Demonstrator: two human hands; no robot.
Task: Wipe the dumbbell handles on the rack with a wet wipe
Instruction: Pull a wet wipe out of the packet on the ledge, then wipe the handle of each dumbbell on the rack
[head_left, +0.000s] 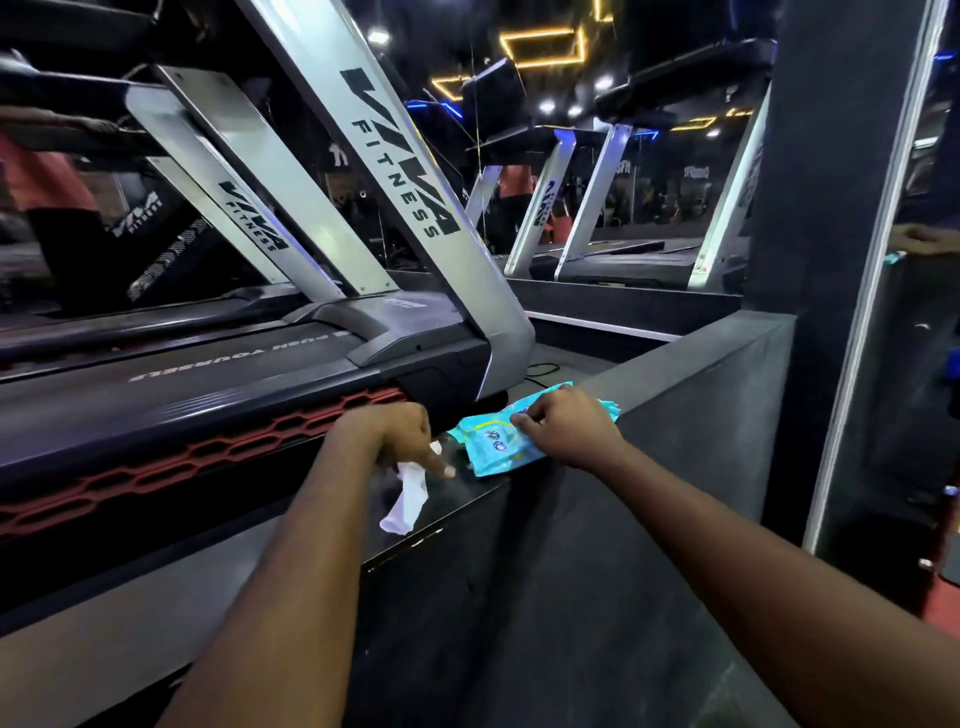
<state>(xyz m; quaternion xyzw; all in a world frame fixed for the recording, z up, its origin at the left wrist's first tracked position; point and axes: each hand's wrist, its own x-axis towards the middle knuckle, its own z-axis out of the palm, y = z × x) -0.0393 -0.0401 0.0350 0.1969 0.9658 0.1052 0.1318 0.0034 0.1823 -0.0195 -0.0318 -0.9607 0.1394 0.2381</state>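
From the head camera, a teal pack (493, 449) of wipes lies on the near end of a dark counter (675, 374), just beside the base of a treadmill (291, 364). The right hand (563, 426) rests on the pack, fingers curled, pinching its top flap. The left hand (387, 434) grips a white wet wipe (405, 501), which hangs down past the counter's corner. Its forefinger points down and seems to touch the counter.
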